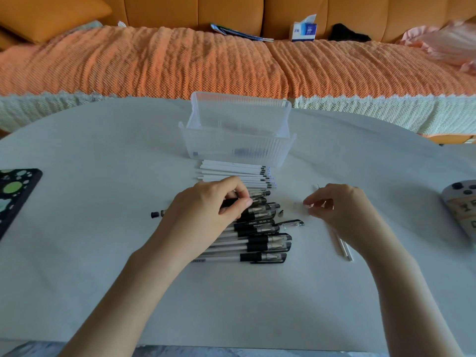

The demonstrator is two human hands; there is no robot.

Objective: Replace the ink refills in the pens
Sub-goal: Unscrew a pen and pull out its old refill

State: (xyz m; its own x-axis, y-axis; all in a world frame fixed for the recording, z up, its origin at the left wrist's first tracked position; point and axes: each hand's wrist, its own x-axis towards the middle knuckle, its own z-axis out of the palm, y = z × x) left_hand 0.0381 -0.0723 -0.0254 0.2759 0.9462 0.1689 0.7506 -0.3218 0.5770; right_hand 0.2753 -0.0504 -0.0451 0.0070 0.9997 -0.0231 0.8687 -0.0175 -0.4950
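The white table (pixel 103 253) runs off the frame on every side. A dark spotted case (pixel 15 191) on the left and a grey controller (pixel 461 204) on the right are both cut off. The clear bin (pixel 231 150) sits at the back, with a row of white refills (pixel 231 172) just in front of it, then the pile of pens (pixel 265 244). The left hand (pixel 203 212) covers half the pile, fingers curled round one pen (pixel 228 202). The right hand (pixel 340 207) has its fingertips bunched together, but honestly I can't tell if it's holding anything. Two loose refills (pixel 343 247) poke out from under it.
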